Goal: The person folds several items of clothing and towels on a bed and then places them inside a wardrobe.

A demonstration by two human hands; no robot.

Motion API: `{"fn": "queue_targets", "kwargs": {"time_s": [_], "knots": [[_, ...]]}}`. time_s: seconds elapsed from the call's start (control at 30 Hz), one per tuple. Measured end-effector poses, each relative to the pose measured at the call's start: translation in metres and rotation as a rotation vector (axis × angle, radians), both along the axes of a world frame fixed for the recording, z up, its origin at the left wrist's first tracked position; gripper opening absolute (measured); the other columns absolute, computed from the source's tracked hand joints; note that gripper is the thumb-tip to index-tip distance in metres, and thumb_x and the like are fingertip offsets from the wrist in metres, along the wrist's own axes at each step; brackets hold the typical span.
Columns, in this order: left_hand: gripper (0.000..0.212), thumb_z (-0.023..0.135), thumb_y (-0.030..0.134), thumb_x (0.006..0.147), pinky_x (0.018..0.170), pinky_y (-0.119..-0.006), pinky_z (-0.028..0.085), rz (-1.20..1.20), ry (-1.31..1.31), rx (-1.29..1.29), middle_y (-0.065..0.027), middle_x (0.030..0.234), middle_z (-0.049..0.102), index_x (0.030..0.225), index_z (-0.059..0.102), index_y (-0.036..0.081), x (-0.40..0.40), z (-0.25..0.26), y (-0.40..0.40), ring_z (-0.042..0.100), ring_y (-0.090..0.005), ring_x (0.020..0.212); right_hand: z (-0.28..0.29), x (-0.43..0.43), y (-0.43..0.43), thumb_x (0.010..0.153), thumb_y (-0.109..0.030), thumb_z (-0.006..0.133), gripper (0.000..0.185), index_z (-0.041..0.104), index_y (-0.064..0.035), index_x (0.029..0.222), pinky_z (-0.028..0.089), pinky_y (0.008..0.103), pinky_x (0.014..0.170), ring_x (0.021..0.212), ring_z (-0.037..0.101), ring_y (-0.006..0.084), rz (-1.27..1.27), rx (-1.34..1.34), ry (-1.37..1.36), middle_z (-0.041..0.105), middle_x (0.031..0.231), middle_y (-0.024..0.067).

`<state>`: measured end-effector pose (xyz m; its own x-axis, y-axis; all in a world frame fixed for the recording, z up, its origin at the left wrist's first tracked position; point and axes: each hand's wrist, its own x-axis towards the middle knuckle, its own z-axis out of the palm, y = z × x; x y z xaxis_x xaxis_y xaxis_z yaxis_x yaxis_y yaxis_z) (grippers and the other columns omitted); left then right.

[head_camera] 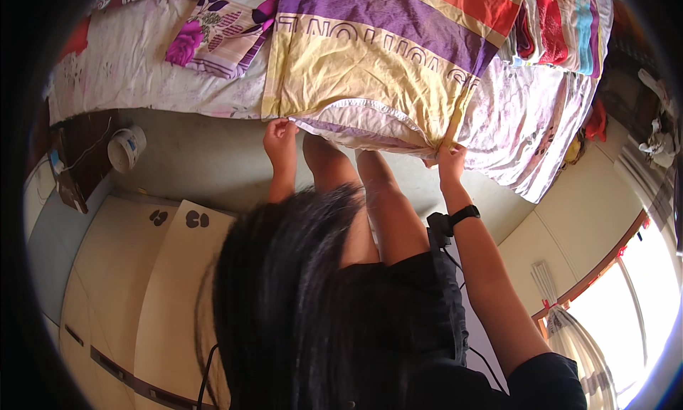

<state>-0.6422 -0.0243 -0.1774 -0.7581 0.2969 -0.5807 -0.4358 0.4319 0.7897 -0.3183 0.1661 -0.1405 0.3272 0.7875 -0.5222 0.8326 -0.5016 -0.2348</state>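
Note:
A yellow, purple and red striped fabric cover (368, 73) with large printed letters lies over the near side of the bed. Its near edge gapes, and a white inner hem and pale lining (368, 116) show between my hands. At the left end of that edge, my left hand (280, 132) pinches the cloth between thumb and fingers. My right hand (451, 162) grips the right corner, where the fabric bunches. A dark watch band (465, 214) is on my right wrist. Both hands hang just past the mattress side, and my dark hair covers part of my left arm.
A white floral sheet (128, 79) covers the bed. Folded flowered fabric (219, 41) lies left of the cover, and folded coloured cloths (560, 31) lie right. On the floor at left stands a white bucket (126, 148), near pale cabinet doors (122, 282). A curtain (579, 340) hangs by the window.

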Motion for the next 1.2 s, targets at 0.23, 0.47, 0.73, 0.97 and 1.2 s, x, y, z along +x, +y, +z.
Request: {"fn": "queue_targets", "kwargs": {"time_s": [0.23, 0.47, 0.73, 0.97, 1.2], "knots": [[0.011, 0.063, 0.002, 0.085, 0.073, -0.026, 0.051, 0.127, -0.140, 0.146, -0.0057, 0.086, 0.062, 0.094, 0.057, -0.001, 0.013, 0.021, 0.009, 0.061, -0.0127, 0.077, 0.040, -0.099, -0.019, 0.085, -0.011, 0.059, 0.020, 0.063, -0.0037, 0.103, 0.049, 0.0379, 0.075, 0.081, 0.063, 0.0284, 0.333, 0.044, 0.349, 0.066, 0.086, 0.0121], [0.008, 0.064, 0.004, 0.086, 0.075, -0.027, 0.051, 0.013, 0.061, 0.088, -0.0061, 0.084, 0.065, 0.092, 0.060, 0.000, 0.018, 0.043, 0.007, 0.062, -0.0127, 0.077, 0.026, -0.244, -0.079, 0.086, -0.020, 0.065, 0.023, 0.069, 0.0006, 0.096, 0.051, 0.0305, 0.073, 0.079, 0.067, 0.0180, 0.381, -0.313, 0.776, 0.071, 0.086, 0.0124], [0.011, 0.062, 0.009, 0.087, 0.073, -0.031, 0.051, -0.123, 0.312, -0.161, -0.0097, 0.082, 0.066, 0.096, 0.063, 0.003, -0.007, 0.064, 0.015, 0.064, -0.0195, 0.076, 0.016, -0.271, -0.072, 0.084, -0.016, 0.067, 0.023, 0.068, 0.0039, 0.096, 0.048, 0.0248, 0.072, 0.078, 0.060, 0.0092, 0.057, -0.590, 0.923, 0.067, 0.087, 0.0044], [0.025, 0.069, 0.019, 0.082, 0.078, -0.036, 0.049, -0.349, 0.392, -0.087, -0.0128, 0.097, 0.065, 0.095, 0.064, -0.001, -0.043, 0.042, 0.007, 0.062, -0.0220, 0.087, 0.020, -0.262, -0.065, 0.085, -0.017, 0.067, 0.024, 0.067, 0.0039, 0.096, 0.046, 0.0242, 0.068, 0.077, 0.057, 0.0075, 0.104, -0.680, 0.934, 0.065, 0.085, 0.0022], [0.028, 0.064, 0.023, 0.090, 0.067, -0.028, 0.046, -0.281, -0.141, 0.105, -0.0068, 0.081, 0.063, 0.098, 0.060, -0.004, -0.051, 0.024, 0.011, 0.057, -0.0127, 0.074, 0.029, -0.267, -0.064, 0.089, -0.015, 0.063, 0.018, 0.066, 0.0008, 0.096, 0.042, 0.0220, 0.065, 0.069, 0.052, 0.0057, 0.124, -0.651, 0.895, 0.062, 0.079, -0.0010]]}}
